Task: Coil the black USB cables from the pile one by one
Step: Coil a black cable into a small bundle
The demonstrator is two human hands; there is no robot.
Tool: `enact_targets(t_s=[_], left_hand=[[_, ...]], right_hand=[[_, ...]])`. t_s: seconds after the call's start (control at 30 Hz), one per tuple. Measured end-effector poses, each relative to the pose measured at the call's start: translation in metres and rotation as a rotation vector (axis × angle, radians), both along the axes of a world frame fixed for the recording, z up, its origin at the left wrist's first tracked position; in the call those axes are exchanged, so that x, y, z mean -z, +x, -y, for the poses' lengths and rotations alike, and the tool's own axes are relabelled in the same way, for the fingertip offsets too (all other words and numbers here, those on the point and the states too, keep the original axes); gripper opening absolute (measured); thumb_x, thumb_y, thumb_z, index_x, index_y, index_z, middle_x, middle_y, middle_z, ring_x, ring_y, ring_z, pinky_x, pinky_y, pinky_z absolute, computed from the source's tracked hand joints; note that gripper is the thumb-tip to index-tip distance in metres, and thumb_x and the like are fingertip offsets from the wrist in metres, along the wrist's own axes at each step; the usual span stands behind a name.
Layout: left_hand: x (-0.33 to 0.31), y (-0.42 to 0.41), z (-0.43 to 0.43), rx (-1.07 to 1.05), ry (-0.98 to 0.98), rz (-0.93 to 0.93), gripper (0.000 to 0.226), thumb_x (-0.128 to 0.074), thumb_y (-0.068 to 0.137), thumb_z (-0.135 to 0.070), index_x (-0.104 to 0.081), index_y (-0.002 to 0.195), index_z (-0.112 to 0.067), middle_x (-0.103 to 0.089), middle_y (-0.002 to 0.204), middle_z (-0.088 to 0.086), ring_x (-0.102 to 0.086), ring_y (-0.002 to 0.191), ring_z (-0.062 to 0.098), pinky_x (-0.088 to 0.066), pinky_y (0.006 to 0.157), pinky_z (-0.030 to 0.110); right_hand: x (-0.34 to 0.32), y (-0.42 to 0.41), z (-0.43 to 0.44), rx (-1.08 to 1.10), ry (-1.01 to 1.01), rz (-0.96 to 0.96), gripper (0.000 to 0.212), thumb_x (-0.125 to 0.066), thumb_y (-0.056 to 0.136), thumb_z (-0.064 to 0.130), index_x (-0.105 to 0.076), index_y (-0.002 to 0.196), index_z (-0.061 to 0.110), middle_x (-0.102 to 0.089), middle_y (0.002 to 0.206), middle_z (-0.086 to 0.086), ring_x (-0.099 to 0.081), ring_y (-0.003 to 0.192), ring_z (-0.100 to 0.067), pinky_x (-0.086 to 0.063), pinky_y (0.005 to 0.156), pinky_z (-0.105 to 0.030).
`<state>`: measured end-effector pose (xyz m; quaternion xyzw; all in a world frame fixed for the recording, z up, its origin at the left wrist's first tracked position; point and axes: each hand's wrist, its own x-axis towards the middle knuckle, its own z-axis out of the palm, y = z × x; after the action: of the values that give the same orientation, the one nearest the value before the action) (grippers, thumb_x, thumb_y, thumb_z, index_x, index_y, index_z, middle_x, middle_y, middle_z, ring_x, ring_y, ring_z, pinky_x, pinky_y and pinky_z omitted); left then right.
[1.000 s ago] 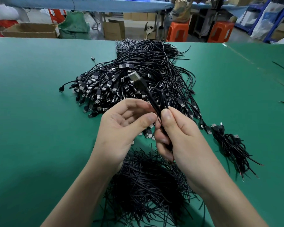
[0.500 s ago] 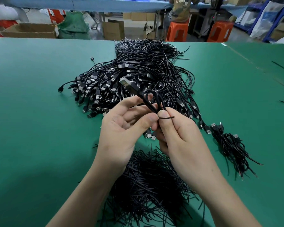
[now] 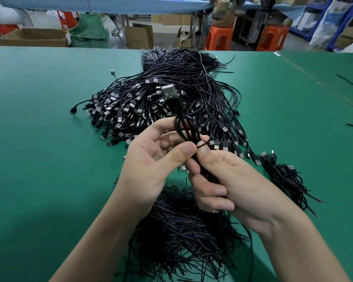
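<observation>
Both the left hand (image 3: 157, 159) and right hand (image 3: 228, 180) pinch one coiled cable (image 3: 183, 127); the pile (image 3: 171, 94) lies behind on the counter (image 3: 49, 159), loose ties (image 3: 181, 231) beneath.

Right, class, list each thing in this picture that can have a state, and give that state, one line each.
held cable: folded into loops, plug end up
left hand: pinches the held cable
right hand: fingers curled round the held cable
cable pile: loose, uncoiled
finished bundles: coiled, lying apart at the right
cardboard box: open
</observation>
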<state>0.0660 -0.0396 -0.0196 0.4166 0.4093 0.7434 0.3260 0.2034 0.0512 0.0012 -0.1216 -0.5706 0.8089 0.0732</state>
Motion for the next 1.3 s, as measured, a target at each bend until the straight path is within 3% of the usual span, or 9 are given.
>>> enact_targets(t_s=[0.2,0.3,0.5,0.73,0.83,0.97,1.1,1.2,1.3], left_hand=[[0.001,-0.002,0.0,-0.042,-0.041,0.026,0.024,-0.074,0.085,-0.023,-0.073,0.109,-0.024,-0.075,0.088,0.01,-0.071,0.08,0.025,-0.06,0.079,0.03],[-0.002,-0.004,0.0,-0.043,-0.019,0.031,0.024,-0.073,0.086,-0.02,-0.071,0.109,-0.019,-0.075,0.096,0.014,-0.067,0.065,0.012,-0.058,0.071,0.024],[-0.001,-0.006,0.001,-0.081,-0.014,0.009,0.023,-0.074,0.083,-0.022,-0.076,0.102,-0.033,-0.076,0.088,0.007,-0.066,0.088,0.034,-0.061,0.083,0.034],[-0.006,0.0,0.003,-0.113,-0.039,-0.014,0.019,-0.074,0.084,-0.024,-0.072,0.101,-0.033,-0.074,0.093,0.009,-0.068,0.081,0.03,-0.062,0.071,0.036],[-0.007,0.0,0.003,-0.1,-0.066,0.037,0.026,-0.077,0.091,-0.019,-0.062,0.111,-0.013,-0.073,0.099,0.021,-0.068,0.062,0.03,-0.061,0.052,0.039],[-0.002,-0.006,0.0,-0.122,-0.107,0.062,0.031,-0.069,0.091,-0.012,-0.064,0.12,-0.007,-0.076,0.109,0.017,-0.074,0.104,0.029,-0.06,0.093,0.037],[-0.001,-0.009,0.001,-0.061,-0.177,-0.026,0.024,-0.072,0.092,-0.015,-0.074,0.115,-0.015,-0.078,0.11,0.01,-0.074,0.106,0.021,-0.056,0.091,0.024],[-0.001,-0.01,0.002,0.017,-0.252,-0.061,0.027,-0.069,0.092,-0.018,-0.074,0.119,-0.014,-0.078,0.113,0.008,-0.073,0.108,0.02,-0.056,0.094,0.026],[-0.001,-0.01,0.003,0.07,-0.31,-0.034,0.033,-0.069,0.089,-0.02,-0.072,0.121,-0.012,-0.079,0.111,0.006,-0.073,0.098,0.011,-0.055,0.085,0.019]], right_hand=[[0.002,-0.005,0.004,-0.179,-0.289,-0.137,0.03,-0.04,0.107,0.041,-0.048,0.089,0.018,-0.023,0.062,0.007,-0.022,0.047,-0.007,-0.033,0.055,-0.023],[-0.001,-0.005,0.005,-0.185,-0.338,-0.154,0.025,-0.036,0.106,0.034,-0.047,0.092,0.016,-0.024,0.064,0.006,-0.02,0.051,-0.01,-0.033,0.059,-0.025],[-0.001,-0.01,0.015,-0.015,-0.118,-0.135,0.029,-0.035,0.109,0.032,-0.045,0.087,0.016,-0.023,0.066,0.004,-0.02,0.052,-0.012,-0.033,0.057,-0.024],[0.0,-0.008,0.015,0.091,0.02,-0.082,0.03,-0.041,0.107,0.035,-0.049,0.086,0.016,-0.033,0.064,0.004,-0.032,0.053,-0.012,-0.038,0.058,-0.024],[0.0,-0.008,0.011,0.219,0.301,-0.037,0.03,-0.045,0.107,0.032,-0.059,0.089,0.012,-0.054,0.067,-0.003,-0.053,0.059,-0.02,-0.049,0.063,-0.027],[0.004,-0.006,0.002,0.587,0.846,-0.045,0.01,-0.064,0.093,0.04,-0.063,0.102,0.035,-0.066,0.087,0.009,-0.066,0.078,-0.009,-0.054,0.07,-0.027],[0.005,-0.002,-0.008,0.716,1.264,-0.212,0.024,-0.07,0.096,0.024,-0.062,0.119,0.026,-0.061,0.104,0.015,-0.065,0.088,-0.012,-0.053,0.071,-0.022],[0.005,0.002,-0.015,0.691,1.453,-0.3,0.009,-0.07,0.098,0.022,-0.073,0.102,0.014,-0.064,0.102,0.005,-0.063,0.092,-0.011,-0.052,0.075,-0.028],[0.005,0.003,-0.016,0.671,1.498,-0.307,0.015,-0.07,0.099,0.024,-0.074,0.092,0.012,-0.065,0.092,0.006,-0.061,0.086,-0.012,-0.048,0.073,-0.026]])
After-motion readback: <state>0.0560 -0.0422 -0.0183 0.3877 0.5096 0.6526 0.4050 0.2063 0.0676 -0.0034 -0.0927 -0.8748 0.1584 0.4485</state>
